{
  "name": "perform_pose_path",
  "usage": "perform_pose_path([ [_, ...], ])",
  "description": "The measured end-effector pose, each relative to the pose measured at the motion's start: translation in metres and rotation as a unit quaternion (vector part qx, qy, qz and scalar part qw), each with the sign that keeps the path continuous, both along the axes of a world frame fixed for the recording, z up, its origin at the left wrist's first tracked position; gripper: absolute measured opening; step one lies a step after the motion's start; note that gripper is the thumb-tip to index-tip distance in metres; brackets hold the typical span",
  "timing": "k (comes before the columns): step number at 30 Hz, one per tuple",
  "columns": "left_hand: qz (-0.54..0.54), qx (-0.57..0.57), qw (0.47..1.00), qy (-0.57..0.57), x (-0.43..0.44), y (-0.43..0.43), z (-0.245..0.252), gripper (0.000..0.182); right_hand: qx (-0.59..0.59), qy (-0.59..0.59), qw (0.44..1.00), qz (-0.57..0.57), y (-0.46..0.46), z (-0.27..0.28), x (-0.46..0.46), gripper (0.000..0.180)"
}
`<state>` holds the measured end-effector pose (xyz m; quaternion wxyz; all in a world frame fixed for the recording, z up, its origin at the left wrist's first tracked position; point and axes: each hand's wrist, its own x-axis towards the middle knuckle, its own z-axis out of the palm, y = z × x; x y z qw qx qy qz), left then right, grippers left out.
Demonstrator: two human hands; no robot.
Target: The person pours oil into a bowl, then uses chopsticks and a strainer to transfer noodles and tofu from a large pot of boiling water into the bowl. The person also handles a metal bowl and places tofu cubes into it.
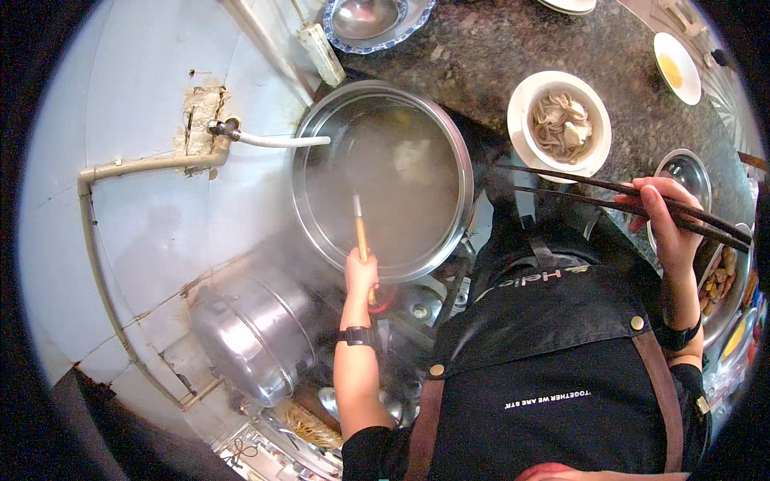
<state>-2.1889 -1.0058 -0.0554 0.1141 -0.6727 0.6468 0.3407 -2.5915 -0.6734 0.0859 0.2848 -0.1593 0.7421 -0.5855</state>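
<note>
My left hand grips the wooden handle of a utensil over a large round metal pot. The utensil's head is lost in steam and cloudy liquid. A pale lump shows faintly in that liquid. Long dark cooking chopsticks are held in my right hand, pointing left toward the pot's rim. Their tips are slightly apart, with nothing visible between them. Just beyond the chopsticks, a white bowl of noodles and pale pieces sits on a white plate.
A white hose runs from the wall tap over the pot. A large metal vessel lies left of my left arm. On the stone counter are a blue-rimmed dish, a white dish with yellow contents and metal bowls.
</note>
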Motion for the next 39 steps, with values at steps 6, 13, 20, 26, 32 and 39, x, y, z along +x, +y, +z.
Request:
perform_pose_path([
  [6, -0.113, -0.087, 0.98, -0.139, 0.019, -0.056, -0.008, 0.02, 0.022, -0.001, 1.0, -0.02, 0.006, -0.003, 0.01, 0.017],
  [13, -0.137, 0.006, 0.968, -0.211, 0.024, -0.094, -0.024, 0.021, 0.027, 0.007, 0.999, -0.045, 0.01, 0.003, 0.023, 0.017],
  [20, -0.019, 0.212, 0.956, -0.202, 0.028, -0.098, -0.007, 0.011, 0.027, 0.012, 0.998, -0.051, 0.024, 0.0, 0.026, 0.019],
  [26, 0.088, 0.39, 0.909, -0.12, 0.046, -0.096, 0.003, 0.01, 0.006, 0.009, 1.0, -0.022, 0.033, -0.009, 0.02, 0.019],
  [32, 0.172, 0.414, 0.893, 0.021, 0.031, -0.068, -0.012, 0.011, 0.0, 0.016, 0.999, -0.029, 0.03, -0.005, 0.018, 0.019],
  [39, 0.112, 0.382, 0.901, 0.173, 0.023, -0.035, -0.046, 0.018, 0.006, -0.01, 0.998, -0.055, 0.016, 0.008, 0.018, 0.016],
])
